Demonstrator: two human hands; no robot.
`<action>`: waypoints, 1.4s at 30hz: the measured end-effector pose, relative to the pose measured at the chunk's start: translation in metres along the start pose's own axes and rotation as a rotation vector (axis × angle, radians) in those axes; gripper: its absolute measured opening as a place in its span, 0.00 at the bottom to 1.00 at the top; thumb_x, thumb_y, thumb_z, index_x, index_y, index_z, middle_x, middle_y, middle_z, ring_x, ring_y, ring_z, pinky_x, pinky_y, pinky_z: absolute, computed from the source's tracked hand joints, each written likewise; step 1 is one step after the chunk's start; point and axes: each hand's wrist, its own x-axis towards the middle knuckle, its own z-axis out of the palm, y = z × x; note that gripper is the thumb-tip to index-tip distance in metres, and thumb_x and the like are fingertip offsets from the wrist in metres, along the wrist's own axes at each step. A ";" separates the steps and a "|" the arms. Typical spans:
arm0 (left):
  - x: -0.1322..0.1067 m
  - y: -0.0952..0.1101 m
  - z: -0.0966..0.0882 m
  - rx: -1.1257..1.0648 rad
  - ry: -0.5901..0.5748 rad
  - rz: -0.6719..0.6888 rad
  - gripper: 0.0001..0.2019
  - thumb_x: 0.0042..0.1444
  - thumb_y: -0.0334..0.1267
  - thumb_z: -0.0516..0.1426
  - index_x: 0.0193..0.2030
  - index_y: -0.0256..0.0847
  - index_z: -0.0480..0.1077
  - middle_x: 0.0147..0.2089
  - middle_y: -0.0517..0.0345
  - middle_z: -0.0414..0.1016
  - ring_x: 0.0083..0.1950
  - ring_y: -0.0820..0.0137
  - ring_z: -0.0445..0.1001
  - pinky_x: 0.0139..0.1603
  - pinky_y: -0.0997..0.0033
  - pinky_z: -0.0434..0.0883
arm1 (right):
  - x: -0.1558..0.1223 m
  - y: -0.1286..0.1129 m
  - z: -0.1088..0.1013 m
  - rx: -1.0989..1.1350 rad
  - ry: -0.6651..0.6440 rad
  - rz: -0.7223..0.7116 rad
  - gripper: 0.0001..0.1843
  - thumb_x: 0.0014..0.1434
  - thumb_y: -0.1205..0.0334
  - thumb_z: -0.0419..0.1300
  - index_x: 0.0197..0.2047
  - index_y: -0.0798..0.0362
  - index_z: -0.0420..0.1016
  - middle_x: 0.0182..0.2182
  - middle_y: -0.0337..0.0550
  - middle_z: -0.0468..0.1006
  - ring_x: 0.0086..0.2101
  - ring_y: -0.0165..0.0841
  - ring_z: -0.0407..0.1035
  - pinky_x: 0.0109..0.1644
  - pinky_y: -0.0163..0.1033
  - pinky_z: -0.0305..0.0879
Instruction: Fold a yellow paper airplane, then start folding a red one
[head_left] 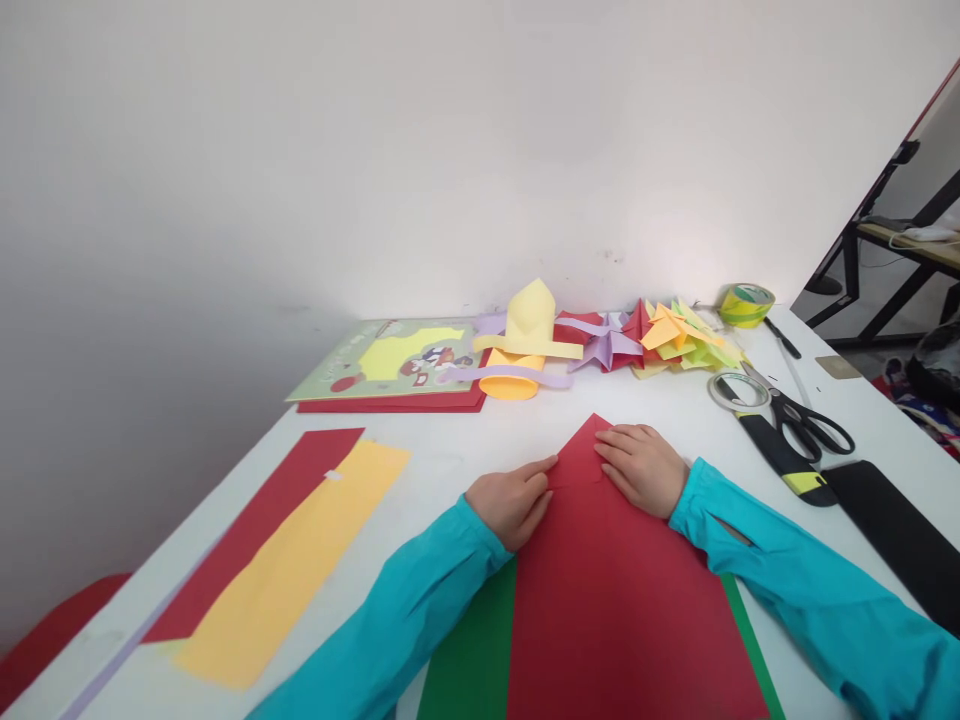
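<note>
A large red sheet of paper [622,590] lies in front of me, its far end folded into a point with a flap turned over. At the left edge of this fold is my left hand [517,500], its index finger stretched to the edge and its other fingers curled in against the paper. My right hand [641,468] rests flat on the fold's right side, fingers extended and slightly apart. Under the red sheet, green paper [472,640] shows along both sides.
Red [255,530] and yellow paper strips [300,570] lie left. Behind are a picture-covered pad [337,365], a yellow paper cone [531,315] and folded paper shapes [607,345]. Scissors [806,425], a clear tape roll [739,391], a cutter [784,455] and yellow tape [747,305] lie right.
</note>
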 end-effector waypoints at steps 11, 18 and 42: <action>-0.030 -0.012 -0.016 -0.124 0.089 0.043 0.14 0.62 0.38 0.46 0.32 0.43 0.71 0.45 0.58 0.80 0.36 0.69 0.79 0.31 0.72 0.73 | -0.001 0.001 -0.002 0.004 -0.008 -0.015 0.18 0.66 0.62 0.48 0.52 0.56 0.74 0.52 0.50 0.76 0.51 0.42 0.67 0.50 0.49 0.65; -0.027 -0.017 -0.011 -0.108 0.177 -0.061 0.21 0.62 0.41 0.44 0.21 0.42 0.67 0.23 0.56 0.73 0.26 0.71 0.72 0.26 0.74 0.66 | -0.001 0.001 -0.001 0.017 0.066 -0.013 0.18 0.66 0.62 0.48 0.50 0.58 0.75 0.49 0.51 0.77 0.48 0.42 0.68 0.49 0.48 0.66; 0.038 0.027 -0.014 -0.127 -0.062 -0.460 0.17 0.52 0.44 0.62 0.46 0.37 0.71 0.53 0.44 0.70 0.55 0.57 0.69 0.54 0.63 0.67 | -0.012 -0.026 -0.007 -0.008 -0.362 0.241 0.36 0.65 0.41 0.42 0.69 0.52 0.47 0.68 0.46 0.49 0.66 0.41 0.42 0.66 0.60 0.40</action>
